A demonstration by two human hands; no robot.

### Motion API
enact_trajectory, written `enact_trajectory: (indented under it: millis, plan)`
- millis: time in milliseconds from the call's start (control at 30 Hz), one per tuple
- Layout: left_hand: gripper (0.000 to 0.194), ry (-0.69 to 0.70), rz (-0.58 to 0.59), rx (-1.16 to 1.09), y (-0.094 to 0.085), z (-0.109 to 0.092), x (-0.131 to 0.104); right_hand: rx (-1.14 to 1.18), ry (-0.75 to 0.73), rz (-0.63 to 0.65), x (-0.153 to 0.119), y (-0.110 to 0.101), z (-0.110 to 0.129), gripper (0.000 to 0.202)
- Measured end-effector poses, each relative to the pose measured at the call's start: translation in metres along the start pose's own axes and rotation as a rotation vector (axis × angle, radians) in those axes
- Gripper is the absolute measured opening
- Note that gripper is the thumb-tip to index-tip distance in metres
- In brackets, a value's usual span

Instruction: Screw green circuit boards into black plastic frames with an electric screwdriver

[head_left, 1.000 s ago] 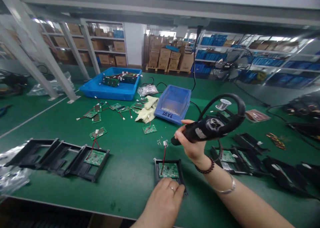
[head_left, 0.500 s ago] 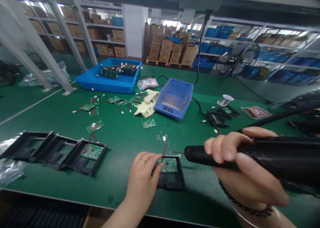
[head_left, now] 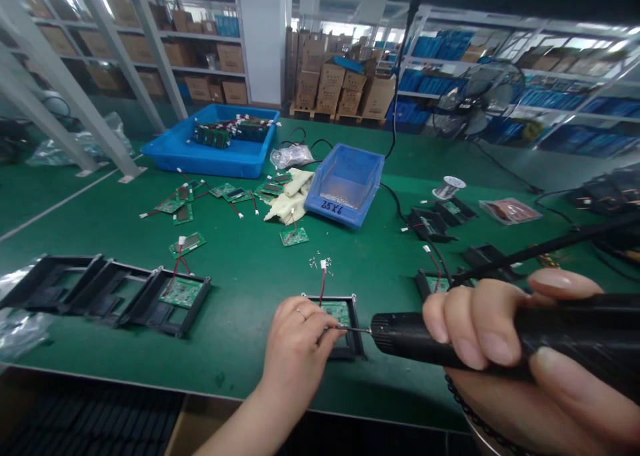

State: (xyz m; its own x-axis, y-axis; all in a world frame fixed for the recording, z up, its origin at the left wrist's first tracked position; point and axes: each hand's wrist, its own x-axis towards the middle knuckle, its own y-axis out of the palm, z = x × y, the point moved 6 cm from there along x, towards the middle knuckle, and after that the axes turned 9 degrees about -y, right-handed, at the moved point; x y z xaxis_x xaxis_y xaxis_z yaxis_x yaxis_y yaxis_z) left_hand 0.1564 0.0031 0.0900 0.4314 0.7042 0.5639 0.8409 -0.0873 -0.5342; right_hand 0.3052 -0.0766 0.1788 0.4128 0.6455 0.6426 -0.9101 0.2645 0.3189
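My right hand (head_left: 505, 349) grips a black electric screwdriver (head_left: 410, 336) held level, its thin bit pointing left. My left hand (head_left: 297, 349) pinches at the bit's tip, over a small black frame (head_left: 356, 349) lying near the table's front edge. A green circuit board (head_left: 339, 309) with a red wire and white plug (head_left: 323, 265) sits in that frame. Whether a screw is between the fingers is too small to tell.
A row of black frames (head_left: 100, 293), one with a board, lies at left. Loose green boards (head_left: 187, 243) are scattered mid-table. Behind stand a blue tray (head_left: 200, 159) and a blue bin (head_left: 345, 189). More black frames (head_left: 430, 223) and cables lie at right.
The screwdriver has come down from raised to level, close to the camera. My left hand moved from resting on the frame's near edge to pinching at the bit tip.
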Motion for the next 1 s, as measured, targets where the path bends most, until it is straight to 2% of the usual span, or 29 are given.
enact_trajectory:
  millis: [100,167,300,533,800,1000]
  plan:
    - [0.016,0.031,0.027,0.036,0.002,-0.002,0.0,-0.028,0.013,0.031,0.002,0.003,-0.001,0.027]
    - [0.004,0.048,0.059,0.065,0.005,-0.001,-0.001,-0.04,0.005,0.058,0.003,0.003,-0.001,0.026]
    - [0.022,0.053,0.165,0.169,0.019,0.007,-0.004,-0.113,-0.01,0.07,0.001,-0.001,-0.001,0.028]
    - [0.021,0.041,0.371,0.364,0.046,0.019,-0.007,-0.275,0.03,0.08,-0.004,-0.006,-0.013,0.028]
    - [0.012,0.06,0.331,0.387,0.048,0.016,-0.01,-0.302,0.049,0.113,-0.002,-0.007,-0.033,0.031]
    - [0.01,0.055,0.326,0.36,0.048,0.018,-0.01,-0.386,0.065,0.095,-0.006,-0.009,-0.04,0.023]
